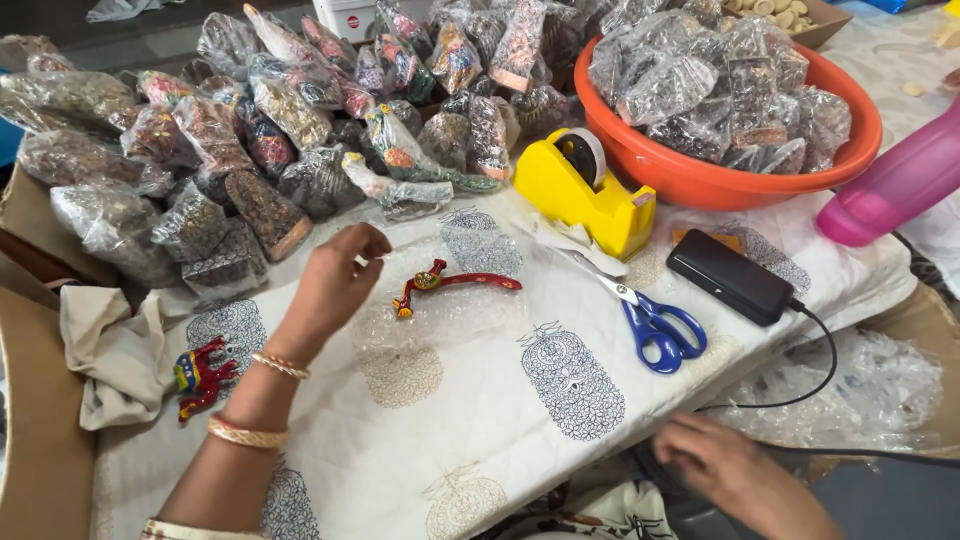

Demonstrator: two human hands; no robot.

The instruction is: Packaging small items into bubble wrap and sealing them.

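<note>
We are looking down at a small painted ornament (448,284), red with touches of yellow and green, long and slim with a curled figure at one end and a straight tail running to the right. It is lying flat on a sheet of clear bubble wrap (430,315) spread over the worktop (520,440), which is wearing a white cloth printed with blue and tan motifs.

Our left hand (335,285) is resting just to the left of the ornament, fingers loosely curled and pinching at the edge of the bubble wrap; whether the fingertips are actually touching the ornament we cannot tell. Two gold bangles are sitting on that wrist. Our right hand (725,465) is hanging low at the near edge of the worktop, well apart from the ornament, fingers relaxed and gripping nothing.

Beyond the ornament a yellow tape dispenser (585,195) is standing, with blue-handled scissors (650,320) and a black adapter (728,276) lying to its right. An orange basin (700,180) is holding wrapped pieces, and more wrapped bundles (250,140) are piling up at the back left.
</note>
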